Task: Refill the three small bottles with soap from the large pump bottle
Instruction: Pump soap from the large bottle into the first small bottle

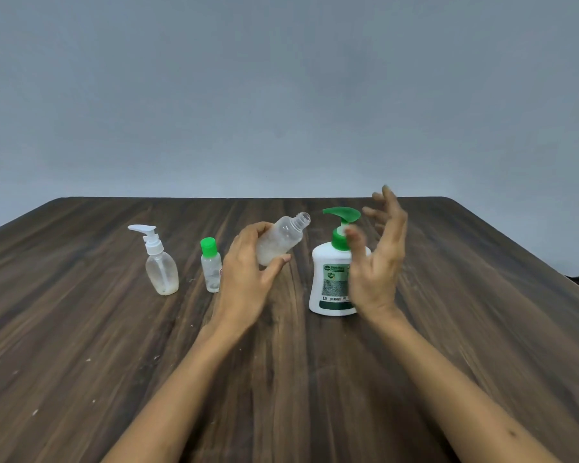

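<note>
Above the middle of the dark wood-grain counter (81,329), an uncapped clear small plastic bottle (281,242) is gripped by the left hand (248,279), neck tilted rightward toward the white green-pumped soap bottle (331,279), partly hidden by the blurred, spread-fingered, empty right hand (378,259).

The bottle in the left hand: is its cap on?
No; the bottle gripped by the left hand shows a bare, open threaded neck.
</note>
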